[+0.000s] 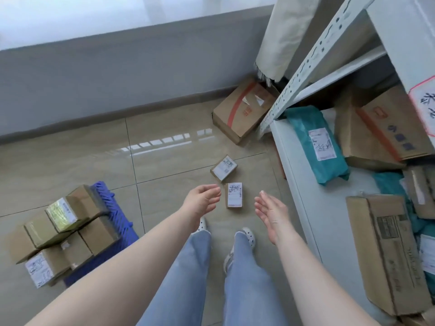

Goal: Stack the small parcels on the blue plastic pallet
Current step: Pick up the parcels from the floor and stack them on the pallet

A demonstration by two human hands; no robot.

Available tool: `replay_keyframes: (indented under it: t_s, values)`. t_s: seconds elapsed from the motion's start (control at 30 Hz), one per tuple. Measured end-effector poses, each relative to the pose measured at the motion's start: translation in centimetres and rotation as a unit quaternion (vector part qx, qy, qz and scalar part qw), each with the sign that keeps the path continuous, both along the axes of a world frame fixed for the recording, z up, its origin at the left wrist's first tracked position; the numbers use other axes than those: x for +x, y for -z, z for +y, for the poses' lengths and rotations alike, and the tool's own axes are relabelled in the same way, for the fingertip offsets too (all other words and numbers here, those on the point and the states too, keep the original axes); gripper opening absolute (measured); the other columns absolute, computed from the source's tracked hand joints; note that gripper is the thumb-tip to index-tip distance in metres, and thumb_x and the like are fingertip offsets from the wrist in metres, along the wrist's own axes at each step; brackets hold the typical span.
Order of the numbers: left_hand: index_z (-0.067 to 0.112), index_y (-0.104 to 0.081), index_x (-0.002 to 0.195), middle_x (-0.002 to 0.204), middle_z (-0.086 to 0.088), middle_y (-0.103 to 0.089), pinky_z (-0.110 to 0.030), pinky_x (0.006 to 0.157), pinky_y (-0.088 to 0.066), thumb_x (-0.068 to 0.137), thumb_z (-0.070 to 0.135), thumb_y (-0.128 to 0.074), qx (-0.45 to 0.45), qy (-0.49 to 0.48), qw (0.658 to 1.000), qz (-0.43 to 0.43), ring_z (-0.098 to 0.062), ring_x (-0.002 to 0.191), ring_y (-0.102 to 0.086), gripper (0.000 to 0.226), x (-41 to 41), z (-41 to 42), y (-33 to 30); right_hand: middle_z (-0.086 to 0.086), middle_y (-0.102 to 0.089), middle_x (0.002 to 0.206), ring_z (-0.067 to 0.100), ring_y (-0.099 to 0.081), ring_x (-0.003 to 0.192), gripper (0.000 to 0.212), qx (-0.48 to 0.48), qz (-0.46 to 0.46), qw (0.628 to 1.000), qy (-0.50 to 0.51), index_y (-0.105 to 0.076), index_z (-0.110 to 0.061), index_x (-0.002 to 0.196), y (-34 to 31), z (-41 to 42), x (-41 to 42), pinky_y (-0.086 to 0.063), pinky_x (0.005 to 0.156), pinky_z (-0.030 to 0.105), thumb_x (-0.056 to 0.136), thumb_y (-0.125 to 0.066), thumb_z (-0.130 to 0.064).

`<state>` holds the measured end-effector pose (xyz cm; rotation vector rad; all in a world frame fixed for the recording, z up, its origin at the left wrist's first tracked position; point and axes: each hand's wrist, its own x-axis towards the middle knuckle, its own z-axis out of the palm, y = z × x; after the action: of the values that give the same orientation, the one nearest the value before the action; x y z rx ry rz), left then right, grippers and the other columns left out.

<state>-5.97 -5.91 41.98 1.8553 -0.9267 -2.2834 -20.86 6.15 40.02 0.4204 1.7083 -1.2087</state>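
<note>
On the floor just ahead of our shoes, the near parcel [233, 195] lies flat, label up, long axis pointing away from us; a second parcel [223, 168] sits just beyond, skewed. Our left hand [203, 200] and right hand [270, 208] hover spread and empty either side. It looks light and stiff, so we'd grip its long edges. The blue pallet [113, 208] stands well left.

Tiled floor [77, 165] bears two small parcels [233, 195], blue pallet [117, 215], large carton [242, 111].
</note>
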Motion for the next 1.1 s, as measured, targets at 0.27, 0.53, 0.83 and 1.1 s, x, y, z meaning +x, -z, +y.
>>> replay_keyframes:
  t_s: [0.27,0.53,0.83,1.1]
  values:
    - [0.008,-0.058,0.117,0.095,-0.003,-0.059,-0.027,0.085,-0.047,0.096,0.027,-0.058,0.039,0.016,0.997,-0.067,-0.018,0.095,-0.054,0.028,-5.2,2.4,18.8,0.006,-0.065,0.106,0.018,-0.062,0.098,0.023,0.042,0.010,0.996,-0.078,-0.060,-0.013,0.114,18.5,-0.9,-3.5,-0.051,0.087,0.028,0.092,-0.065,-0.021]
    - [0.011,-0.033,0.149,0.146,-0.014,-0.045,-0.034,0.107,-0.035,0.093,0.040,-0.060,0.084,0.037,0.983,-0.156,-0.029,0.132,-0.046,0.068,-7.2,5.0,36.9,0.006,-0.055,0.137,0.014,-0.053,0.113,0.058,0.110,0.035,0.979,-0.168,-0.049,-0.010,0.140,36.9,0.3,-4.5,-0.041,0.106,0.034,0.089,-0.069,-0.028]
    - [0.011,-0.037,0.144,0.133,-0.005,-0.050,-0.024,0.085,-0.032,0.098,0.040,-0.052,0.072,0.061,0.985,-0.147,-0.019,0.111,-0.048,0.057,-8.8,4.7,47.9,0.007,-0.055,0.140,0.017,-0.057,0.117,0.050,0.131,0.039,0.965,-0.225,-0.046,-0.006,0.141,48.1,0.0,-4.6,-0.041,0.079,0.011,0.097,-0.056,-0.029]
    - [0.014,-0.030,0.106,0.108,-0.004,-0.049,-0.023,0.065,-0.040,0.087,0.049,-0.063,0.019,0.040,0.990,-0.136,-0.014,0.085,-0.052,0.051,-8.0,6.6,42.8,0.004,-0.066,0.105,0.017,-0.062,0.087,0.038,0.147,0.011,0.972,-0.183,-0.056,-0.012,0.113,41.8,0.9,-1.5,-0.045,0.072,0.029,0.097,-0.050,-0.046]
